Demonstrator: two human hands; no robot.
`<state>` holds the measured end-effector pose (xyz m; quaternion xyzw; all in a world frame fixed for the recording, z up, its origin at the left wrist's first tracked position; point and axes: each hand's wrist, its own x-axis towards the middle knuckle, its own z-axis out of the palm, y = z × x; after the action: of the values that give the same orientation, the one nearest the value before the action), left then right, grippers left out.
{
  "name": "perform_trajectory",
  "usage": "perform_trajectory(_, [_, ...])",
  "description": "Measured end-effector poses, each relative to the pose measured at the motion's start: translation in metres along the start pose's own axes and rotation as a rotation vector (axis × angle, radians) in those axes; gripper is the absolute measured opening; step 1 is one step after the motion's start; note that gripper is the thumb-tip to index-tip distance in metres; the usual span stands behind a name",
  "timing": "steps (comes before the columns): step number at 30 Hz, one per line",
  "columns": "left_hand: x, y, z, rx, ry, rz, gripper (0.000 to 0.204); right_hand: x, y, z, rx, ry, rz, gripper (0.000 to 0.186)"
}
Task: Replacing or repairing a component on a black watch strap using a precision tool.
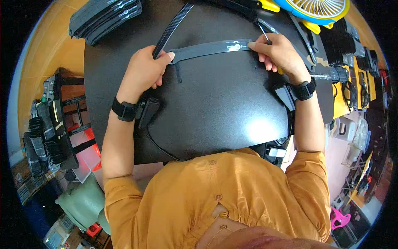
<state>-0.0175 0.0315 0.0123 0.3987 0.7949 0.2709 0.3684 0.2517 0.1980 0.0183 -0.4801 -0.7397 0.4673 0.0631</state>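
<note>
Both hands, L + R, gripping 1 black strap; 1 strap stack behind.

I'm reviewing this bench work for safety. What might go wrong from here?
The right hand holds a thin metal tool close to its fingers at the black strap: a slip may jab them. The left hand pins only the strap's other end, so it may shift.
</note>
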Motion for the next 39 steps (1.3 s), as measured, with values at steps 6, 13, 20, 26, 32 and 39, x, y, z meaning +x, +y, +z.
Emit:
perform_trajectory(6, [-0.002,0.004,0.001,0.032,0.037,-0.006,0.03,0.004,0.006,0.002,-0.025,0.009,-0.002,0.022])
perform_trajectory(13, [-0.001,0.004,0.001,0.065,0.037,0.009,0.031,0.003,0.002,0.002,-0.034,0.016,0.016,0.023])
perform_trajectory(20, [-0.003,0.004,0.001,0.055,0.031,0.0,0.031,0.002,0.003,-0.009,-0.113,0.044,0.039,0.025])
perform_trajectory(26, [-0.003,0.003,0.002,0.058,0.04,0.004,0.032,0.001,0.009,-0.017,-0.083,0.055,0.04,0.028])
perform_trajectory(32, [-0.001,-0.002,0.002,0.021,0.037,0.027,0.033,-0.001,0.002,-0.002,-0.31,0.139,-0.003,0.034])
perform_trajectory(39, [-0.003,-0.005,-0.017,-0.461,-0.002,0.18,0.036,-0.008,0.002,-0.007,-0.182,0.17,-0.125,0.034])
